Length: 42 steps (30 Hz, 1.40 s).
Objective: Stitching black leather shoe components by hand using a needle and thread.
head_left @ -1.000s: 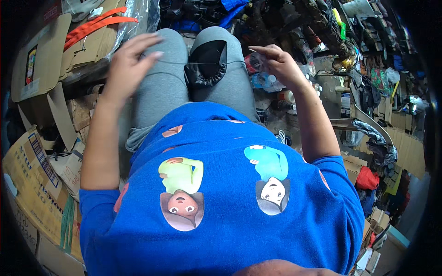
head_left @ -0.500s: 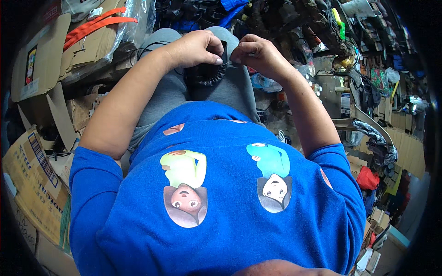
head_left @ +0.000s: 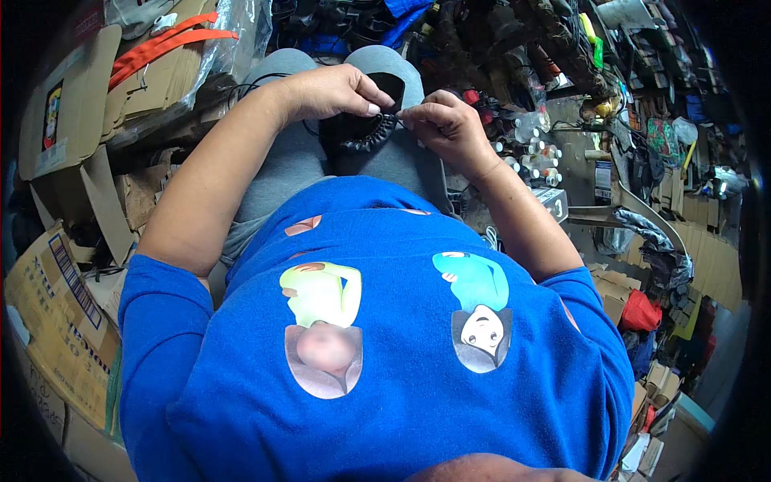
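Observation:
Across my lap lies a black leather-like piece with a puckered, gathered rim (head_left: 368,141); its dark inner side shows behind my fingers. My left hand (head_left: 341,91) is closed, thumb and forefinger pinching the piece's upper rim. Close beside it, my right hand (head_left: 452,131) is closed in a pinch at the rim's right end, its fingertips nearly meeting the left thumb. Whatever sits between the right fingertips is too small to make out. Under the piece are my grey trousers (head_left: 297,153).
Cardboard boxes (head_left: 72,112) and orange straps (head_left: 169,44) stand at the left. Several small white-capped bottles (head_left: 540,153) are beyond my right forearm. A curved-edged stand (head_left: 590,215), a red bag (head_left: 640,311) and crowded clutter fill the right side. Dark goods are heaped ahead.
My right hand has come down and slightly left to the rim, lower than before. My left hand has shifted slightly down and right, and more of the gathered rim shows.

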Available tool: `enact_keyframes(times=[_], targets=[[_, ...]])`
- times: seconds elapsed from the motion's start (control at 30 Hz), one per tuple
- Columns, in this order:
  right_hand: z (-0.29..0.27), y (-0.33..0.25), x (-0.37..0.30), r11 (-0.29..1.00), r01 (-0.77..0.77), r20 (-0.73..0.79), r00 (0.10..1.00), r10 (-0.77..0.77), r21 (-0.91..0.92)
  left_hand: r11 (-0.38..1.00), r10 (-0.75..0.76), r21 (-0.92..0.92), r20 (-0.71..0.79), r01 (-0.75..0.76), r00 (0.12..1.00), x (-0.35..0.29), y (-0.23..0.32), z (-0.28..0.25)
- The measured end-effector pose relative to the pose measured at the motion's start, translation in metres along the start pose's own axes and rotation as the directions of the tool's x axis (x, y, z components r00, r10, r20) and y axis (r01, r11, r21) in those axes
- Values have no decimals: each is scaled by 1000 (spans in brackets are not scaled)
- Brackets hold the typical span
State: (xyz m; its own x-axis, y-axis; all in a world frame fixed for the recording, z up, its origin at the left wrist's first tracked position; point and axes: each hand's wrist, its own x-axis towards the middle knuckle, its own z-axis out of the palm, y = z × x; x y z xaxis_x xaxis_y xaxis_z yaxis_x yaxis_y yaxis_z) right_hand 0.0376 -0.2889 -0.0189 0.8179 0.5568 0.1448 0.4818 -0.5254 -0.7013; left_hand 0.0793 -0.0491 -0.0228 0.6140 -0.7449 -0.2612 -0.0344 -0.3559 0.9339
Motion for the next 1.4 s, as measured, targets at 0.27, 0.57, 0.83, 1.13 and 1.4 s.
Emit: enact_keyframes(times=[0.27, 0.57, 0.83, 1.13, 1.4], targets=[[-11, -35, 8, 880, 174, 116, 984, -136, -442, 998, -39, 50, 43, 37, 998, 3, 6, 3], [-11, -23, 40, 902, 220, 319, 943, -98, -371, 994, 35, 111, -166, -17, 986, 18, 2, 1], [-30, 14, 22, 695, -479, 360, 875, 324, 537, 871, 322, 488, -499, -46, 804, -16, 8, 16], [3, 31, 22, 993, -117, -230, 967, 110, -19, 933, 48, 340, -434, 114, 900, -42, -1, 21], [10, 14, 28, -412, 41, 204, 822, 532, 910, 580, -33, -628, -654, -519, 756, -24, 8, 29]])
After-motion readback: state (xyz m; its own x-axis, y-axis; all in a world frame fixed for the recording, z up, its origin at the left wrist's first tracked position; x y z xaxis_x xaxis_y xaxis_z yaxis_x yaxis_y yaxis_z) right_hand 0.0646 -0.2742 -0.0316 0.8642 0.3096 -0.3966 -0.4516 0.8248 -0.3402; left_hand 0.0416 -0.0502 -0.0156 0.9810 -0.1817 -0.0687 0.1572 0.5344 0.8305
